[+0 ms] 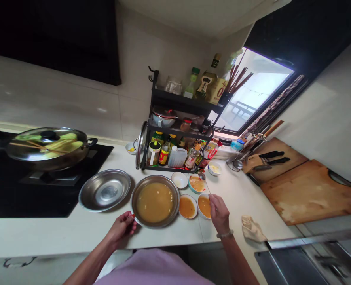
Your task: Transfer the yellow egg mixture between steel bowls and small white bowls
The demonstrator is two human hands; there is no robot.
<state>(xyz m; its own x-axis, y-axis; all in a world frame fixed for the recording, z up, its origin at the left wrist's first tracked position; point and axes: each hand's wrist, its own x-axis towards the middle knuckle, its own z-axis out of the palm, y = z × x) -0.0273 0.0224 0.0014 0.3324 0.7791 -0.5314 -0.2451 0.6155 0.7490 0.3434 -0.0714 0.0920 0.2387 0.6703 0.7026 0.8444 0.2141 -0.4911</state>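
the right hand partly hides a small bowl; the stove is cut off.

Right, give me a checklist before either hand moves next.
1. Left hand at the rim of the round silver metal bowl of brown liquid: ok.
2. Right hand at the rightmost small round white bowl of orange sauce: ok.
3. Right grip closed on that white bowl: cannot tell.
4. Transparent domed glass lid on the round silver metal pan: ok, on.
5. Heat off at the flat black hob: cannot tell.
6. Black-handled knives away from both hands: ok.
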